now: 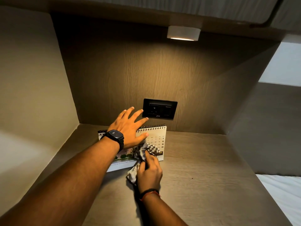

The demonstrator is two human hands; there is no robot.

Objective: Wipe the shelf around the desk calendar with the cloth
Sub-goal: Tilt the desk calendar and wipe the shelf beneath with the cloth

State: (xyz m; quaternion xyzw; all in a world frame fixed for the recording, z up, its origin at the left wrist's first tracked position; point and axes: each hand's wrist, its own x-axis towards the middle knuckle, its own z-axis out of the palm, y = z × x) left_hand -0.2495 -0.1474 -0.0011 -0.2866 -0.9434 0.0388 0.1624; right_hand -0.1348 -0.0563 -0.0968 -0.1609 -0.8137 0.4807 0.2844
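View from my head into a wood-grain alcove. My left hand (128, 128), fingers spread wide and holding nothing, reaches over the top of the white spiral-bound desk calendar (156, 141), the thumb resting against its front page; whether the palm bears on the spiral I cannot tell. My right hand (149, 170) is closed around the bunched grey-and-white checked cloth (141, 154), which is pressed against the lower front of the calendar, one tail hanging down to the grey-brown wood-grain shelf (203, 168) just in front of the calendar's base. The calendar stands upright near the back wall, below the black wall socket plate (159, 110). Progress, as judged: the wiping looks early or midway; the cloth sits at the calendar's front edge, a small dark speck shows on the open shelf to the right, and the strips to the left, right and behind the calendar appear yet to be covered
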